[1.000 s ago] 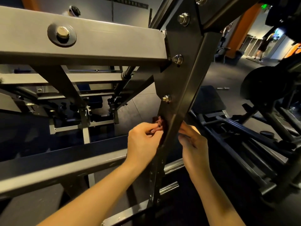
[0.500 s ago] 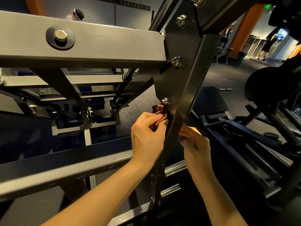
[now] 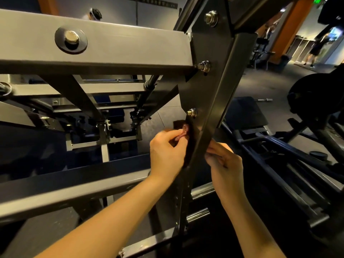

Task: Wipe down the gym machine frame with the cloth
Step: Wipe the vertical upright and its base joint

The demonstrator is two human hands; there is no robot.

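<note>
Dark cloth (image 3: pixel 189 146) round slanted frame strut (image 3: pixel 223 90).
Ends pinched in left hand (image 3: pixel 167 151) and right hand (image 3: pixel 223 161), either side; strut climbs rightward.

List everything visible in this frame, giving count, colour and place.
frame post: one, black, slanted, centre
crossbeam: one, grey, upper left, meets post
bolts: four, silvery; three on post's plate, one on crossbeam
cloth: one, dark brown, on post below lowest bolt
weight plate: one, black, right
bench pad: one, black, behind post
left hand: pinches cloth at post's left edge
right hand: curled at post's right edge, seemingly pinching cloth
</note>
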